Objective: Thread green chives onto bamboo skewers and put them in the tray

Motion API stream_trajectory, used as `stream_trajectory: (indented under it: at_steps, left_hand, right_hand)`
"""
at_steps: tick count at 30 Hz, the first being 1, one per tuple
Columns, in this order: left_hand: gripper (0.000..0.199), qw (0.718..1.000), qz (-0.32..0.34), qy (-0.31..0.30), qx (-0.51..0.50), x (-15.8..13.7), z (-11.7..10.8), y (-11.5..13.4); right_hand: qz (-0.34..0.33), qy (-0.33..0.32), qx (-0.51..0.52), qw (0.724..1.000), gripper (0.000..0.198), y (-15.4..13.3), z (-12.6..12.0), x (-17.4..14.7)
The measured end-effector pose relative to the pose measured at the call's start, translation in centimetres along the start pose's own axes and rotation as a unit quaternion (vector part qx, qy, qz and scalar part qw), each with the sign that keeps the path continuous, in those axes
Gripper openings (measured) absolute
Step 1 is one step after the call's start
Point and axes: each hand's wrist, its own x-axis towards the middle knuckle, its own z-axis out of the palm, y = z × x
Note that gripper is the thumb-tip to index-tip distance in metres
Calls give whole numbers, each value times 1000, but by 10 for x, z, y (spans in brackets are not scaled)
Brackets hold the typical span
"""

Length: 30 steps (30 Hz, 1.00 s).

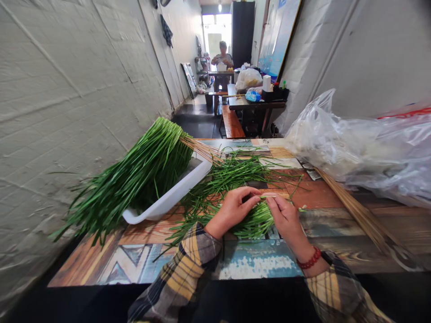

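Over the middle of the table, my left hand (232, 210) is closed, thumb and fingers pinching the end of a few garlic chives (266, 196). Facing it, my right hand (287, 220) pinches the same pale stems, the fingertips of both hands nearly meeting. Whether a skewer is among them is too small to tell. Beneath my hands lies a pile of loose chives (254, 225), its pale ends toward the right. More loose chives (235, 174) spread just beyond. At left, a thick stack of chives on skewers (144, 166) rests in a white tray (168, 207).
Bamboo skewers (353, 211) lie at right beside a large clear plastic bag (367, 150). A white wall (60, 112) runs close on the left. Farther back stand another table (242, 102) with bags, a wooden bench (232, 122) and a seated person (222, 58).
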Motion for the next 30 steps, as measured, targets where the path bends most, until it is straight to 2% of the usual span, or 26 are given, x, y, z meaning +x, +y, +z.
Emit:
stream_trajectory:
  at_steps: [5, 12, 24, 30]
  left_hand:
    - [17, 1000, -16, 23, 6, 0, 0, 2]
    - [16, 996, -53, 63, -32, 1, -6, 0]
    - [17, 988, -101, 7, -115, 1, -1, 4]
    - [20, 976, -128, 8, -175, 1, 1, 3]
  right_hand:
    - [4, -10, 5, 1000, 30, -2, 1, 1]
    - [30, 17, 5, 999, 23, 4, 2, 0]
    - [1, -1, 5, 1000, 24, -7, -2, -1]
    - [-2, 5, 5, 1000, 22, -8, -2, 0]
